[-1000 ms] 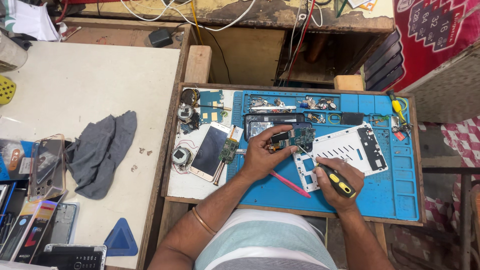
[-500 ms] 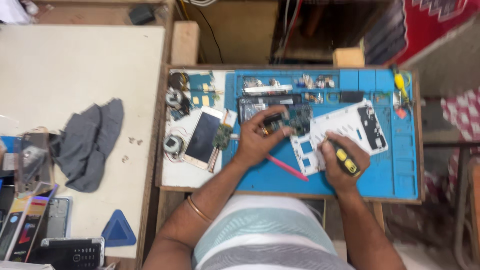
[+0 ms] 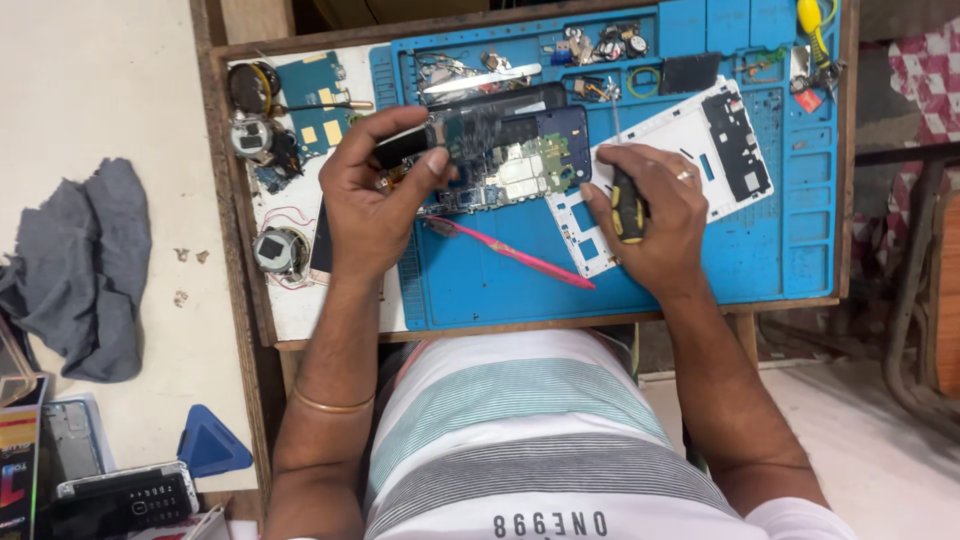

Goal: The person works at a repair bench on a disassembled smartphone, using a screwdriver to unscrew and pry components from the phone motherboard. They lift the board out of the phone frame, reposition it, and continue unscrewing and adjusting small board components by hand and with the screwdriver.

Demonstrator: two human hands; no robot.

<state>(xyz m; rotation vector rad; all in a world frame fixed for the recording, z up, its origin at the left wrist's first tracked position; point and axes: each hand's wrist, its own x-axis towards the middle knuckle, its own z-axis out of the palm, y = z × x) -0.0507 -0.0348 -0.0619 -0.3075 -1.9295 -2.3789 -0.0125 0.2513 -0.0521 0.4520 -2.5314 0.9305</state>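
On the blue mat (image 3: 480, 290), the left hand (image 3: 375, 205) pinches the opened phone (image 3: 505, 155) with thumb and fingers, while the right hand (image 3: 655, 220) closes around a screwdriver (image 3: 627, 203) just beside it, over the white cover (image 3: 680, 160), near a pink toothbrush (image 3: 520, 255).

I'm seeing a wooden workbench (image 3: 232, 250) standing beside a pale table (image 3: 90, 100) (grey cloth (image 3: 80, 270) lying there), light floor (image 3: 880, 440) showing below.
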